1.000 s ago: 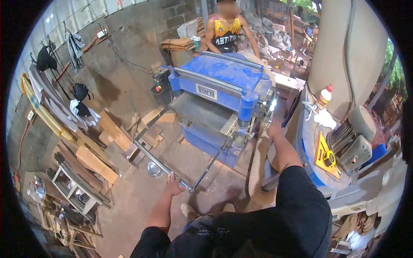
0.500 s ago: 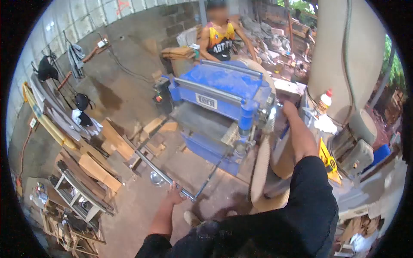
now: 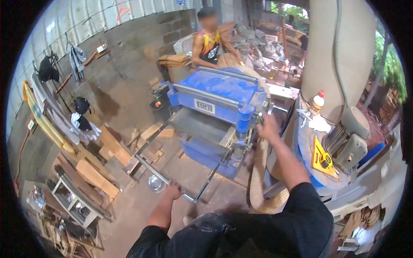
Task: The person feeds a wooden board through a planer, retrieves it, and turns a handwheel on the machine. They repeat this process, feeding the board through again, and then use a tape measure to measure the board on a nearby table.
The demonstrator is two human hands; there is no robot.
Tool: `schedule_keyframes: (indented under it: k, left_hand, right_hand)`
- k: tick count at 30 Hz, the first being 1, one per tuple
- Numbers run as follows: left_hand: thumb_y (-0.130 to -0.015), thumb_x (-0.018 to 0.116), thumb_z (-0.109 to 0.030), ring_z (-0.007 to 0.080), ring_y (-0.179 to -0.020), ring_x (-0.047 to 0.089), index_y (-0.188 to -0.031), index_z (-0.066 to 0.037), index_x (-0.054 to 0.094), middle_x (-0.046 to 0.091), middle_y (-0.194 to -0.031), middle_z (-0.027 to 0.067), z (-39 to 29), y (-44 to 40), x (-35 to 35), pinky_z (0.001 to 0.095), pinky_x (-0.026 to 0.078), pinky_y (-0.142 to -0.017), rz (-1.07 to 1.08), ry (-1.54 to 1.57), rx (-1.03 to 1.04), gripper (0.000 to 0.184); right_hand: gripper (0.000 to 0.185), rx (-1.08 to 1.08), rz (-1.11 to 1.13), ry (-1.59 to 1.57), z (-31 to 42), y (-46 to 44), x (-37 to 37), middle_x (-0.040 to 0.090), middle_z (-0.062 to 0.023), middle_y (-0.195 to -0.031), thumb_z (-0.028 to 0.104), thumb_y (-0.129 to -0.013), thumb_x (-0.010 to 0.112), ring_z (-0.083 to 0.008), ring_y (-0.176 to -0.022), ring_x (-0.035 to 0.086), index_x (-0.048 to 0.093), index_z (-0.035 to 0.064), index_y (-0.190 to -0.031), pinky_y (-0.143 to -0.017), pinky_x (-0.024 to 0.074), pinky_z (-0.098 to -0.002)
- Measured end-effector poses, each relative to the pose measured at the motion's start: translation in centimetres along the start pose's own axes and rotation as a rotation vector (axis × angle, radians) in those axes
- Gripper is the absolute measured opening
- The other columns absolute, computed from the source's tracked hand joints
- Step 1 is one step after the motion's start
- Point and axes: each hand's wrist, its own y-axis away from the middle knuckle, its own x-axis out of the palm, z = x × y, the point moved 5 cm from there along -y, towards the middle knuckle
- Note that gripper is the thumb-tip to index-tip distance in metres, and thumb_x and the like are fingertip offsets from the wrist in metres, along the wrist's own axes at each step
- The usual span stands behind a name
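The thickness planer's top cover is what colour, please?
The planer's top cover is blue, showing best in the head view.

Blue planer [image 3: 206, 93], top dusty. Left hand [image 3: 173, 192] on its outer bar [image 3: 151, 168], toward the near end. Right hand [image 3: 269, 129] at the planer's right side, above the ribbed hose [image 3: 258, 180]; hard to tell whether the fingers close on anything. Second person [image 3: 210, 45] behind planer. To the right, bottle [image 3: 318, 102] upright, yellow square [image 3: 318, 154] lying flat. Bowl [image 3: 155, 183] on floor beside bar. Boards [image 3: 115, 139] by left wall.
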Motion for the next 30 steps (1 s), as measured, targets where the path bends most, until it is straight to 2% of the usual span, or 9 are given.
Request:
schedule_keyframes:
  k: [7, 11, 13, 14, 16, 18, 25, 27, 30]
  left_hand:
    - [-0.079, 0.056, -0.053, 0.0298, -0.123, 0.047, -0.118, -0.019, 0.063, 0.060, -0.122, 0.0097, 1.0, -3.0, 0.1, 0.0539, 0.024, -0.108, 0.171, 0.002, 0.132, 0.052]
    - [-0.078, 0.059, -0.053, 0.0321, -0.127, 0.043, -0.124, -0.019, 0.058, 0.054, -0.129, 0.0130, 3.4, -4.5, 1.7, 0.0538, 0.024, -0.108, 0.385, 0.040, 0.264, 0.057]
    - [-0.074, 0.065, -0.053, 0.0345, -0.134, 0.032, -0.135, -0.020, 0.046, 0.037, -0.143, 0.0184, 4.8, -3.8, -1.1, 0.0531, 0.023, -0.109, 0.034, 0.113, 0.388, 0.072]
    - [-0.074, 0.065, -0.053, 0.0345, -0.134, 0.032, -0.135, -0.020, 0.046, 0.037, -0.143, 0.0184, 5.8, -3.7, -2.4, 0.0531, 0.023, -0.109, 0.027, 0.114, 0.401, 0.072]
    - [-0.070, 0.070, -0.055, 0.0369, -0.140, 0.017, -0.145, -0.021, 0.029, 0.015, -0.151, 0.0210, 7.8, -3.4, -6.2, 0.0534, 0.020, -0.110, -0.340, 0.057, 0.365, 0.092]
    - [-0.068, 0.072, -0.056, 0.0375, -0.141, 0.011, -0.147, -0.021, 0.022, 0.007, -0.153, 0.0196, 9.5, -3.4, -9.4, 0.0540, 0.017, -0.111, -0.372, 0.157, 0.361, 0.100]
    - [-0.072, 0.062, -0.064, 0.0382, -0.141, 0.012, -0.147, -0.021, 0.024, 0.016, -0.152, 0.0206, 11.4, -5.5, -6.8, 0.0548, 0.016, -0.111, -0.315, 0.045, 0.469, 0.094]
    - [-0.077, 0.057, -0.063, 0.0382, -0.141, 0.012, -0.144, -0.018, 0.031, 0.024, -0.149, 0.0206, 11.7, -5.6, -2.7, 0.0550, 0.018, -0.110, -0.026, 0.098, 0.473, 0.085]
    - [-0.079, 0.057, -0.060, 0.0395, -0.139, 0.015, -0.141, -0.015, 0.037, 0.028, -0.147, 0.0212, 11.6, -2.8, -1.0, 0.0559, 0.019, -0.110, -0.085, 0.020, 0.494, 0.080]
  right_hand:
    - [0.076, -0.026, 0.212, -0.245, 5.4, 14.6, 8.7, 0.034, -0.0245, -0.141, 0.028, -0.079, 0.069, -0.0416, -0.132, 0.030, 0.031, 0.0031, -0.140, -0.109, 0.0264, -0.0465]
    - [0.086, 0.087, 0.329, -0.288, 8.8, 21.9, 11.3, 0.032, -0.0281, -0.141, 0.037, -0.075, 0.071, -0.0425, -0.133, 0.029, 0.028, 0.0041, -0.142, -0.110, 0.0266, -0.0430]
    - [0.091, 0.096, 0.300, -0.293, 11.9, 24.5, 11.5, 0.031, -0.0284, -0.142, 0.039, -0.073, 0.073, -0.0428, -0.133, 0.028, 0.026, 0.0049, -0.143, -0.110, 0.0263, -0.0432]
    - [0.095, 0.082, 0.271, -0.288, 13.5, 24.9, 11.3, 0.029, -0.0287, -0.143, 0.041, -0.070, 0.075, -0.0431, -0.134, 0.027, 0.025, 0.0056, -0.144, -0.110, 0.0260, -0.0434]
    - [0.105, 0.124, 0.276, -0.189, 16.1, 24.8, 12.5, 0.028, -0.0293, -0.143, 0.046, -0.066, 0.077, -0.0428, -0.135, 0.025, 0.022, 0.0071, -0.145, -0.110, 0.0257, -0.0435]
    - [0.116, 0.191, 0.290, 0.085, 18.4, 24.7, 13.2, 0.023, -0.0224, -0.148, 0.045, -0.063, 0.081, -0.0401, -0.134, 0.028, 0.009, 0.0121, -0.148, -0.109, 0.0275, -0.0445]
    - [0.109, 0.206, 0.249, -0.086, 23.0, 26.4, 13.1, 0.028, -0.0241, -0.145, 0.048, -0.064, 0.079, -0.0397, -0.133, 0.028, 0.020, 0.0108, -0.146, -0.109, 0.0289, -0.0442]
    - [0.108, 0.240, 0.311, -0.264, 21.6, 28.3, 14.0, 0.029, -0.0298, -0.142, 0.049, -0.066, 0.078, -0.0397, -0.135, 0.027, 0.022, -0.0006, -0.143, -0.111, 0.0253, -0.0423]
    - [0.106, 0.371, 0.366, -0.265, 19.4, 31.6, 15.1, 0.030, -0.0294, -0.142, 0.047, -0.069, 0.077, -0.0371, -0.135, 0.028, 0.022, -0.0079, -0.141, -0.111, 0.0252, -0.0403]
